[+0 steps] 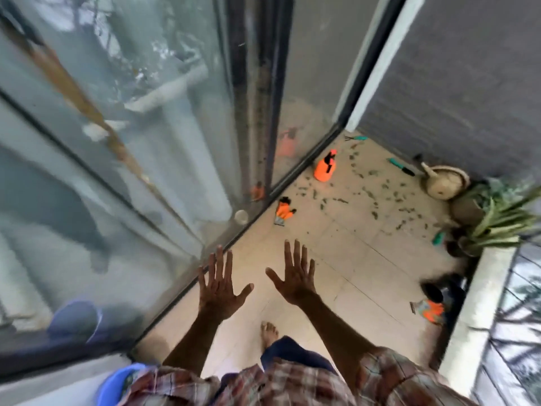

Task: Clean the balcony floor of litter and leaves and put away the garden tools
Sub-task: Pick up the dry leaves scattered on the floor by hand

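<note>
Fingers [297,254] on both hands are spread wide and straight, holding nothing. The left hand [219,288] and right hand [292,281] hover palm-down over the pale tiled balcony floor [336,259]. The nearest garden item is an orange-and-black work glove [284,210], on the floor at 12 o'clock from the right hand. Its long axis runs roughly 12 to 6, and it lies just beside the sliding glass door [146,171]. I judge the right hand nearer. Scattered green leaves [366,194] lie beyond at 1 o'clock.
</note>
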